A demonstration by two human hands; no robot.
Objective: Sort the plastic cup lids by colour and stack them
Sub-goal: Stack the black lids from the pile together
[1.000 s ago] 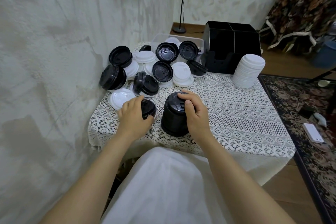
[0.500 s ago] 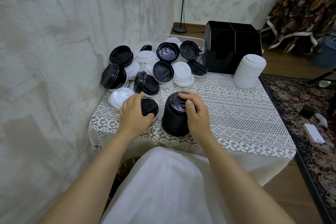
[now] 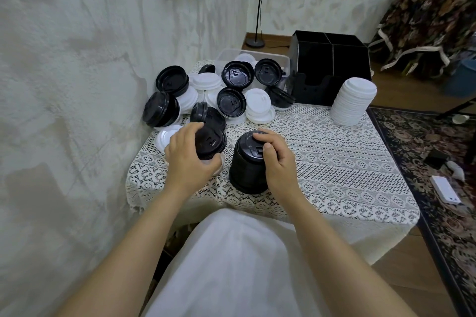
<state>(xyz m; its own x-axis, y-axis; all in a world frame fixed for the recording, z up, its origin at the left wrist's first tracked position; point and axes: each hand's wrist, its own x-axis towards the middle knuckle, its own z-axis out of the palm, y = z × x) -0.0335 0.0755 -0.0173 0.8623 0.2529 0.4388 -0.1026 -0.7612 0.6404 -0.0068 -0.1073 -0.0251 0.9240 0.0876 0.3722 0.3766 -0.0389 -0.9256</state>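
The black lids (image 3: 233, 103) were glossy plastic, catching light on their rims; the near lid (image 3: 211, 142) shone the same. The black stack (image 3: 247, 170) looked duller down its ribbed side. The white stack (image 3: 353, 100) was smooth, matt plastic. The tub (image 3: 224, 59) was clear plastic. The tablecloth (image 3: 334, 162) was white openwork lace. The wall (image 3: 64, 85) was rough, patchy plaster. The organizer (image 3: 329, 59) was matt black. The floor (image 3: 412, 291) was smooth wood, the rug (image 3: 450, 152) woven cloth.
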